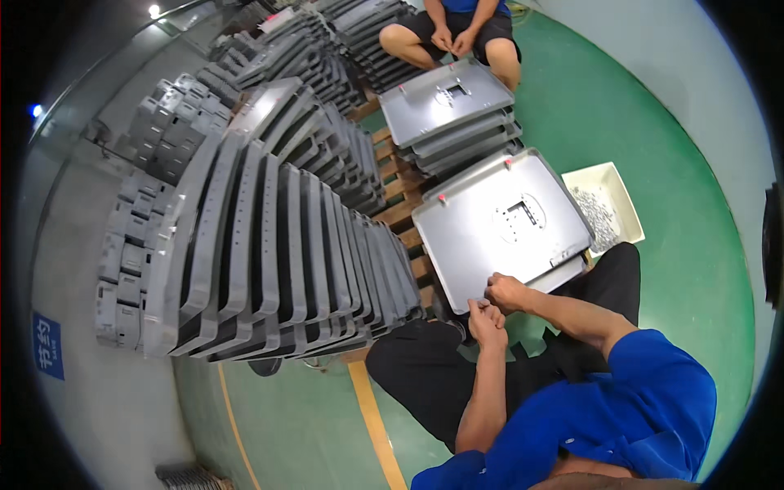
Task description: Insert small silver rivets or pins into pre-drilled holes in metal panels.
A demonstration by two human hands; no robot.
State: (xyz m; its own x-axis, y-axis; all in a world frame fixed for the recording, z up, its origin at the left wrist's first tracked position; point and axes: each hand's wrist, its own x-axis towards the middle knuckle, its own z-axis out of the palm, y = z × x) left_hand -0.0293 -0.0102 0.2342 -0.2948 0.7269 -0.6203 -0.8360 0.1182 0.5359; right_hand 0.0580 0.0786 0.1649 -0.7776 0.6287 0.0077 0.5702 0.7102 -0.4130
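Closest to the head camera, it's the person's bright blue shirt [584,420], filling the lower right, with black trousers [429,367] just beyond, knees spread wide. And here come the forearms, meeting at the near edge of a grey metal panel [469,245], which lies flat on top of a low stack right in front of the person! Left hand [487,323], fingers curled in, at the panel's near corner; right hand [507,292] close beside it, fingers bent over that same edge. Whether either is clamped on some small part, I cannot tell; the fingers hide it. Look at that panel: a dark cut-out in its middle, two red pieces [508,163] along the far side. Just off to the right, a cream bin [628,208] on the green floor [686,180], with a heap of small metal parts [596,219] inside. Over on the left, a great row of grey panels [286,245] stands on edge, packed close, beside a wooden pallet [398,189]. And up top, a co-worker's hands [454,41] come together above a second panel [425,110], also lying on a stack!
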